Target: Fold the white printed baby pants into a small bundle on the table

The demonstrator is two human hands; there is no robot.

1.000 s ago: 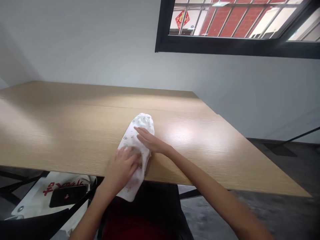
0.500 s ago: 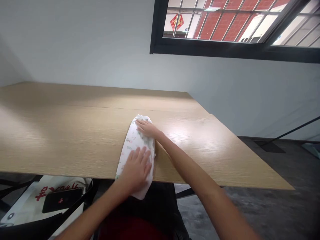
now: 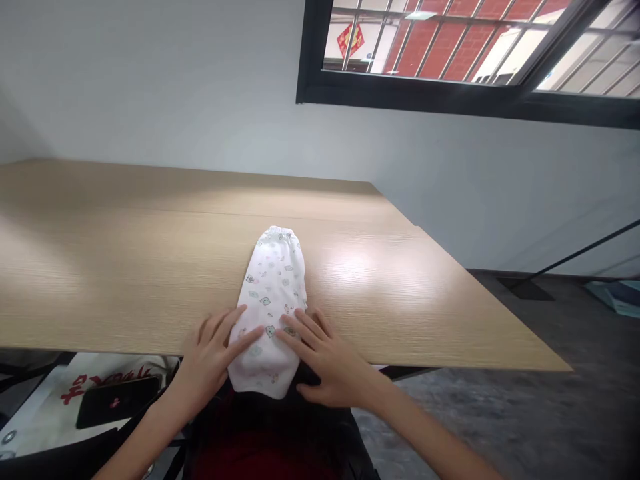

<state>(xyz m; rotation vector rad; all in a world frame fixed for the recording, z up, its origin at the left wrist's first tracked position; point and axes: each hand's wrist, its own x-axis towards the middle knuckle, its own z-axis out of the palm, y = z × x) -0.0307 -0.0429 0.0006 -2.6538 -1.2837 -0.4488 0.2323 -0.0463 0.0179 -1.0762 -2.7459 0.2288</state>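
Observation:
A small white patterned garment (image 3: 273, 287), folded into a narrow strip, lies lengthwise on the wooden table (image 3: 125, 267), its near end hanging over the front edge. My left hand (image 3: 213, 357) rests flat with fingers spread on the garment's near left side. My right hand (image 3: 325, 357) lies open on its near right side, fingertips touching the cloth at the table edge. Neither hand grips anything.
A white tote bag (image 3: 45, 407) with red lettering and a black phone (image 3: 113, 400) on it sit below the table at left. A grey wall and a barred window (image 3: 450, 40) stand behind. Dark floor lies to the right.
My right hand slid from the garment's far end back to its near end. My left hand shifted left and toward me. The garment now lies flatter and smoother.

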